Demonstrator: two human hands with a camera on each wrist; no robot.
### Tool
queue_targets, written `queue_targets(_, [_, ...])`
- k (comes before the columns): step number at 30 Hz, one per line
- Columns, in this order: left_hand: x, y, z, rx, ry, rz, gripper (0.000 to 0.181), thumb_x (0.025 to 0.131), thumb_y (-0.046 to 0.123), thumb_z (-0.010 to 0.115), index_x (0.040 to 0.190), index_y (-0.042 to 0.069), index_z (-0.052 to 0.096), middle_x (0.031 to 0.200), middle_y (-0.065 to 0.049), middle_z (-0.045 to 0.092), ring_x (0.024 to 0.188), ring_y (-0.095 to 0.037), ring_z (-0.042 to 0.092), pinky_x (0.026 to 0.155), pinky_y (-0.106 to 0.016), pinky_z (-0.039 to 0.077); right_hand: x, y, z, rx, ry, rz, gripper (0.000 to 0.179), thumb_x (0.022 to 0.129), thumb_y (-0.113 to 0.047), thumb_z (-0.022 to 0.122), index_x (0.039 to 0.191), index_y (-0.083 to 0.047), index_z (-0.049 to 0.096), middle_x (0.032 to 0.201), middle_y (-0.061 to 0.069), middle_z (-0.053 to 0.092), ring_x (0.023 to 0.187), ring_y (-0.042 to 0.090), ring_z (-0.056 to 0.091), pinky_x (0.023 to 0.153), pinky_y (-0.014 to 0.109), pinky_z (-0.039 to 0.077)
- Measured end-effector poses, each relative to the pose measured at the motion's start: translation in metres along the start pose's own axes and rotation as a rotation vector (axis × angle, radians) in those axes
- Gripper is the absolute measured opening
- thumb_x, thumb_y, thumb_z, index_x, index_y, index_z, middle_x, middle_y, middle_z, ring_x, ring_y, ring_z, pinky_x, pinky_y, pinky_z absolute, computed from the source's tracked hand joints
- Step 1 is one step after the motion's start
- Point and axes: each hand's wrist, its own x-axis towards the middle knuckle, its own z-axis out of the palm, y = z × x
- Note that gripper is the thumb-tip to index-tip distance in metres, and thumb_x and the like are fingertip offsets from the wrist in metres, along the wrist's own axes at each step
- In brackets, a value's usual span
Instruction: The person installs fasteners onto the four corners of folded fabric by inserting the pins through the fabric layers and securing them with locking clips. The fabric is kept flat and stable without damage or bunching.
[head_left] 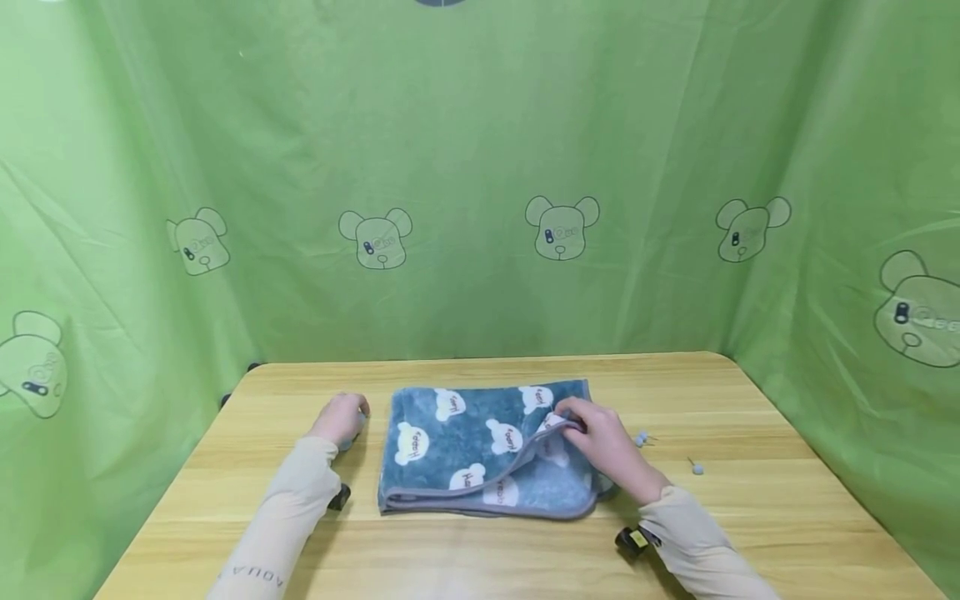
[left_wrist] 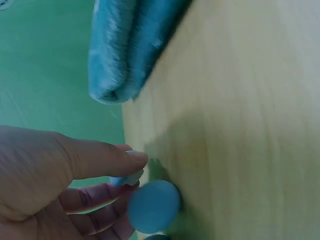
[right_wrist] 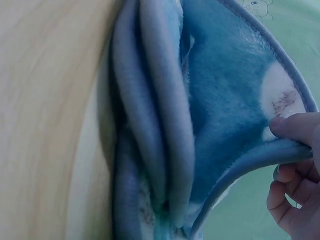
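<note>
A folded teal blanket [head_left: 444,433] with white bear-head prints and grey edging lies on the table. My right hand [head_left: 606,446] pinches its near right corner between thumb and fingers and holds the top layer lifted and folded back. In the right wrist view, the lower layers of the blanket [right_wrist: 155,100] stay stacked under the raised flap. Left of the blanket, my left hand [head_left: 341,419] pinches a small light-blue piece [left_wrist: 127,179] between thumb and forefinger. A round light-blue disc [left_wrist: 154,206] shows right beside those fingers, close over the wood.
Right of the blanket, small light-blue round-headed pins [head_left: 697,468] with thin points lie on the wooden table [head_left: 780,533]. Green curtains [head_left: 465,300] printed with bear heads hang behind and on both sides. Black wrist cameras [head_left: 632,542] sit on both wrists.
</note>
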Motion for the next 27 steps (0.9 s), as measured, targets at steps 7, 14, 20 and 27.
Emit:
queue_targets(7, [0.0,0.014,-0.007,-0.023,0.097,0.054,0.02,0.084,-0.001,0.062,0.103,-0.001,0.068,0.105,-0.021,0.07,0.101,-0.041,0.064,0.092,-0.052,0.05,0.0,0.001,0.0,0.0,-0.004,0.002,0.023,0.077,0.005,0.073,0.094,-0.011,0.067,0.085,0.002,0.069,0.072,0.009,0.06,0.065,0.026,0.056])
queue_targets(14, [0.0,0.052,-0.023,-0.101,0.153,0.104,0.026,0.088,0.01,0.068,0.112,0.001,0.066,0.105,-0.015,0.071,0.098,-0.032,0.065,0.091,-0.047,0.051,0.0,0.001,0.0,0.001,-0.004,-0.008,0.023,0.077,0.005,0.072,0.094,-0.011,0.067,0.085,0.002,0.069,0.073,0.01,0.061,0.066,0.027,0.056])
queue_targets(20, [0.002,0.09,-0.033,-0.199,0.176,0.146,0.029,0.09,0.018,0.068,0.116,0.004,0.067,0.102,-0.012,0.07,0.088,-0.025,0.065,0.079,-0.04,0.054,-0.001,0.003,0.0,0.007,0.002,-0.03,0.025,0.076,0.005,0.073,0.095,-0.009,0.067,0.091,0.006,0.071,0.08,0.018,0.067,0.071,0.032,0.058])
queue_targets(27, [0.009,0.135,-0.026,-0.357,0.165,0.211,0.028,0.092,0.022,0.066,0.116,0.008,0.067,0.103,-0.008,0.071,0.084,-0.02,0.065,0.074,-0.032,0.054,0.0,0.003,0.0,0.016,-0.02,-0.055,0.025,0.077,0.006,0.073,0.097,-0.008,0.068,0.097,0.008,0.072,0.088,0.023,0.069,0.077,0.036,0.059])
